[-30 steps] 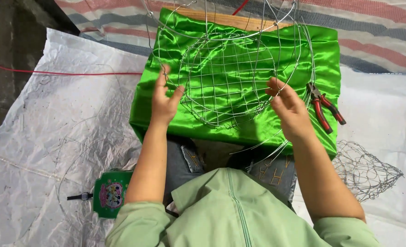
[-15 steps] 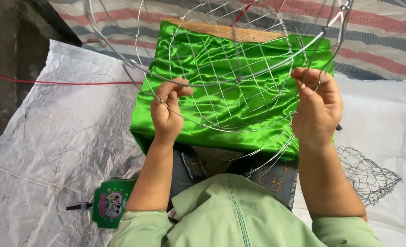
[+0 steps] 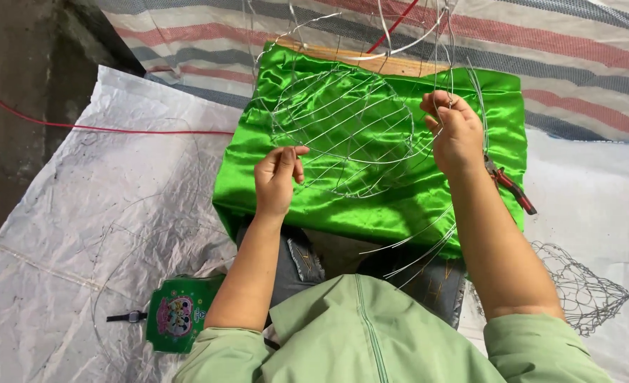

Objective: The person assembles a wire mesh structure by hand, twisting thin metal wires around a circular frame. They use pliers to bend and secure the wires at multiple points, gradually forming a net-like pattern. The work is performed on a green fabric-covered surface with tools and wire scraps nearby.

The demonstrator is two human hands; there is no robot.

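A thin silver wire frame (image 3: 343, 131) with a round hoop and crossing strands hangs over a shiny green satin cloth (image 3: 371, 198) draped on a low wooden-edged stand. My left hand (image 3: 277, 177) pinches the hoop's near-left rim. Up at the frame's right side, my right hand (image 3: 455, 131) is closed around upright wires. Loose wire ends trail down toward my lap (image 3: 413, 252).
Red-handled pliers (image 3: 511, 186) lie on the cloth by my right wrist. A crumpled wire mesh piece (image 3: 583, 291) rests at right on white plastic sheeting (image 3: 102, 184). A small green gadget (image 3: 178, 313) sits lower left. A red cord (image 3: 116, 129) and a striped tarp (image 3: 562, 64) run behind.
The wire frame has been turned and raised off the cloth. My right hand has moved up to the frame's right side; my left hand shifted to pinch the hoop's near rim.
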